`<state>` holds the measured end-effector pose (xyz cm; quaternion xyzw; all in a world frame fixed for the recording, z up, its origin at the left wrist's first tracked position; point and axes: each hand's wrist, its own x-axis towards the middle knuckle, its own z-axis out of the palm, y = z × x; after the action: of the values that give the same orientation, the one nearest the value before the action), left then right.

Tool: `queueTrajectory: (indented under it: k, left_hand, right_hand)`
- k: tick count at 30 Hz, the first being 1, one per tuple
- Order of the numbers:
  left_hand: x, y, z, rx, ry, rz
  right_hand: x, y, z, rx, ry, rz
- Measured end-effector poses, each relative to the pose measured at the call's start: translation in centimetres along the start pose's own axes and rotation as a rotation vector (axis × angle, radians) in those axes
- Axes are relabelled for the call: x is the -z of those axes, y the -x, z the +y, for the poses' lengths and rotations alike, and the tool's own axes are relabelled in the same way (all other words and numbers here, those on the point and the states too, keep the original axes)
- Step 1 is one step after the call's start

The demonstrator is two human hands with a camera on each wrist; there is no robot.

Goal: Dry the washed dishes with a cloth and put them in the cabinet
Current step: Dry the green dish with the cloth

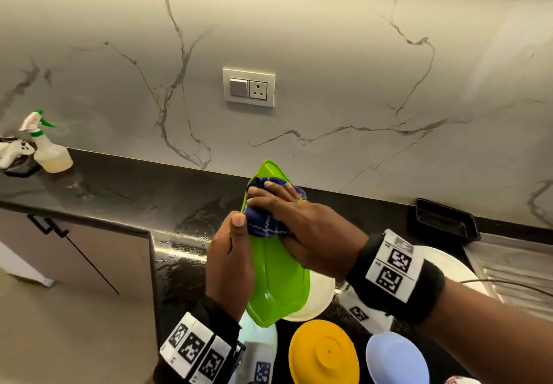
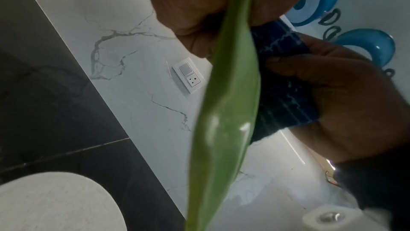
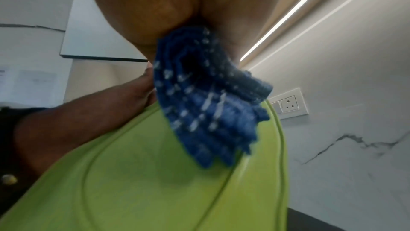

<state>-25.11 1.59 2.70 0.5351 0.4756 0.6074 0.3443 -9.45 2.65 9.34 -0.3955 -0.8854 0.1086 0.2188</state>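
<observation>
**Green plate wiped above the counter edge**

At lower centre of the head view a green plate (image 1: 278, 276) is held on edge, tilted, its far rim just under the wall line. Its left rim is gripped by the left hand (image 1: 232, 264), thumb on the near face. A blue cloth (image 1: 266, 219) is bunched and clasped in the right hand (image 1: 302, 228), fingers curled over it, and pressed against the plate's upper half (the cloth's folds hang onto the green face in the right wrist view).

Below the plate, along the bottom of the frame, a white bowl (image 1: 317, 300), a yellow dish (image 1: 324, 353) and a pale blue bowl (image 1: 395, 359) are crowded together on the black counter (image 1: 119, 186). The counter is wet near its front corner at centre left. A spray bottle (image 1: 49, 147) stands at far left; a black tray (image 1: 446, 219) lies at right beside the steel drainboard (image 1: 514, 261). A socket (image 1: 249, 87) is set in the marble wall above.
</observation>
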Motion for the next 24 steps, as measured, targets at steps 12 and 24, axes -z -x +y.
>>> queueTrajectory:
  k: [12,24]
  left_hand:
    - [0.1,-0.2,-0.6,-0.001,0.079,-0.035]
    - [-0.3,-0.6,-0.3,0.538,0.568,-0.27]
  right_hand:
    - [-0.1,1.0,-1.2,0.0,-0.01,0.008]
    - [-2.4,4.6,0.2,0.042,0.038,-0.173]
